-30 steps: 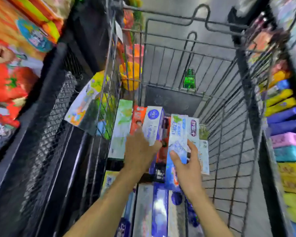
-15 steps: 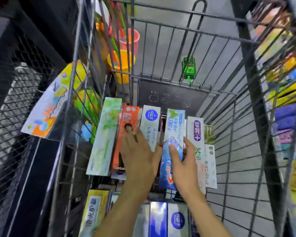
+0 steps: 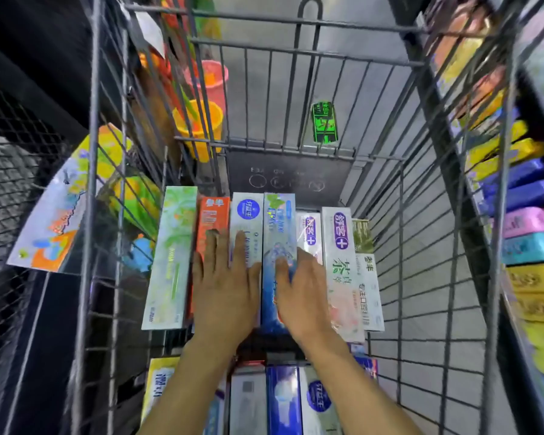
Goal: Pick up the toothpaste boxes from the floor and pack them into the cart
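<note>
Several toothpaste boxes lie side by side in a row inside the wire cart [image 3: 399,233]. From the left: a green box [image 3: 170,255], an orange box [image 3: 212,215], a white box with a blue circle [image 3: 248,221], a light blue box [image 3: 278,227], two white boxes with purple marks [image 3: 338,246] and a white and green one [image 3: 366,277]. My left hand [image 3: 225,296] rests flat on the orange and white boxes, fingers straight. My right hand [image 3: 300,296] lies flat on the light blue box. A second row of boxes [image 3: 283,400] lies nearer to me.
Orange and pink plastic cups [image 3: 201,127] hang outside the cart's left wall, above a colourful flat pack [image 3: 60,211]. Shelves with yellow, blue and pink packs [image 3: 528,246] line the right. Grey floor [image 3: 437,309] shows through the cart's bars.
The light blue box, held upright a second ago, now lies flat in the row. Both hands have flattened onto the boxes. The view has moved closer over the cart.
</note>
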